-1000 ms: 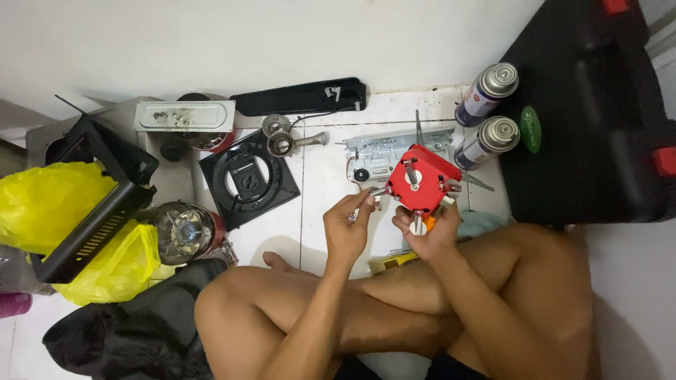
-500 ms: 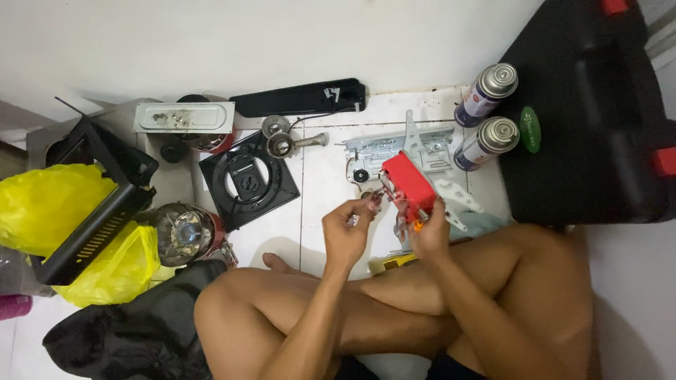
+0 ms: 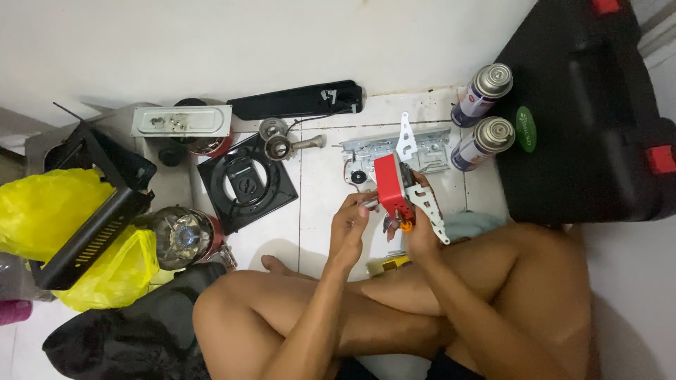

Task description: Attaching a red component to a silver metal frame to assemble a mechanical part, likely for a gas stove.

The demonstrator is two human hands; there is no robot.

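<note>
Our right hand [image 3: 420, 236] grips the red valve block [image 3: 391, 186] with its white metal bracket [image 3: 427, 207] above the tiled floor [image 3: 317, 197]; our left hand [image 3: 350, 219] pinches its side fitting.

A small red block-shaped part [image 3: 389, 184] with a pale perforated metal bracket [image 3: 429, 211] fixed along one side — it is held up off the floor, turned edge-on so a narrow red face shows. It sits between the two sets of fingers: those of the right hand [image 3: 421, 229] wrap its lower end from behind, where a small orange piece [image 3: 406, 226] shows, and the fingers of the left hand [image 3: 350, 219] touch its near side at a small metal fitting — too small to tell more.
</note>
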